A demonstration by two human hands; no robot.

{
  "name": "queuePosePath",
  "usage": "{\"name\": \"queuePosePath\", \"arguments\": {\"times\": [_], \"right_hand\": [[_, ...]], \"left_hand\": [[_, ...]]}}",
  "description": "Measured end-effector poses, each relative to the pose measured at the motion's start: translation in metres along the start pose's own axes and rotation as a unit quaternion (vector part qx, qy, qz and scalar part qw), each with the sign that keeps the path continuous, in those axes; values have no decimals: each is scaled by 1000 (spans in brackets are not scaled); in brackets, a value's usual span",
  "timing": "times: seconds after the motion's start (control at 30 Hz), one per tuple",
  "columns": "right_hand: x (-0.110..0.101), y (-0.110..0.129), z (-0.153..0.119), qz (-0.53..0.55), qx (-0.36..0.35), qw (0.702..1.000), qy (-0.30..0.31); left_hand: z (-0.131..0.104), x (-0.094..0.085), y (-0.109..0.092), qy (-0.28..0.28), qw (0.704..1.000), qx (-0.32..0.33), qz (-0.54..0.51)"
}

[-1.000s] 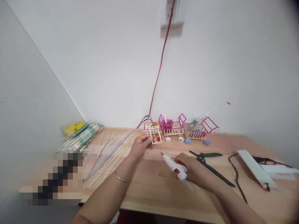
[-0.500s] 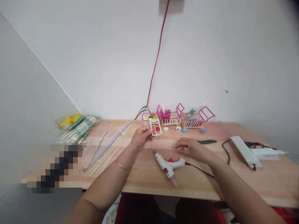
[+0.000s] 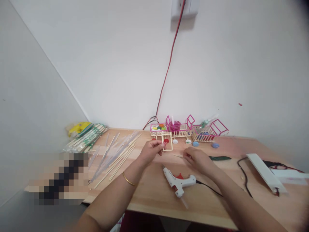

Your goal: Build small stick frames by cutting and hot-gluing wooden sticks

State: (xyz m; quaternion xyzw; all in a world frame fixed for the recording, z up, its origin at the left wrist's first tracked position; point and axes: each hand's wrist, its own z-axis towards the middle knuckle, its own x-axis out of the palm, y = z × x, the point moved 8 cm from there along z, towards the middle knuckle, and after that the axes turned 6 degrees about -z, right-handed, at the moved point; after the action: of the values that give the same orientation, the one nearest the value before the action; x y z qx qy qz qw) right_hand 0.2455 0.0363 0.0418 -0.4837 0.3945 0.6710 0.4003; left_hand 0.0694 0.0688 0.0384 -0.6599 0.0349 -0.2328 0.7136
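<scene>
My left hand [image 3: 152,151] pinches a small rectangular frame of pale wooden sticks [image 3: 172,143], held upright above the table. To the right, my right hand [image 3: 198,160] is low over the tabletop, its thumb and fingers closed at the end of a short thin wooden stick [image 3: 178,156]. Between my forearms lies a white hot glue gun [image 3: 178,182] with a red trigger, its nozzle pointing up and left. A clear glue stick protrudes from its rear.
Small stick-built carts [image 3: 183,131] with pink rims and bottle-cap wheels stand along the wall. Loose wooden sticks [image 3: 120,158] and clear glue sticks lie left, near packaged sticks [image 3: 89,138]. A dark green blade-shaped item [image 3: 219,158] and a white power strip [image 3: 264,172] lie right.
My right hand has come down and its fingers have closed on the short stick. The view has tilted up slightly; my left hand still holds the frame.
</scene>
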Motion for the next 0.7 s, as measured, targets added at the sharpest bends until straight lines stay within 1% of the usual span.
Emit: {"name": "queuePosePath", "arguments": {"times": [0.07,0.13,0.17,0.23,0.3,0.4,0.57,0.7], "right_hand": [[-34,7,0,6,-5,995,-98],[-62,22,-1,5,-40,984,-171],[-71,31,0,0,-55,980,-193],[-82,47,3,-11,-79,975,-209],[-84,59,8,-25,-99,972,-209],[-82,69,15,-43,-120,970,-205],[-81,72,20,-58,-127,969,-205],[-78,74,22,-62,-137,970,-190]], "left_hand": [[-2,3,-3,10,1000,8,16],[-4,7,-5,22,999,17,26],[-5,9,-7,27,999,22,28],[-6,12,-9,34,999,29,30],[-7,14,-9,36,998,27,33],[-8,15,-8,39,998,23,33],[-8,15,-6,42,998,24,34],[-9,15,-7,39,998,26,31]]}}
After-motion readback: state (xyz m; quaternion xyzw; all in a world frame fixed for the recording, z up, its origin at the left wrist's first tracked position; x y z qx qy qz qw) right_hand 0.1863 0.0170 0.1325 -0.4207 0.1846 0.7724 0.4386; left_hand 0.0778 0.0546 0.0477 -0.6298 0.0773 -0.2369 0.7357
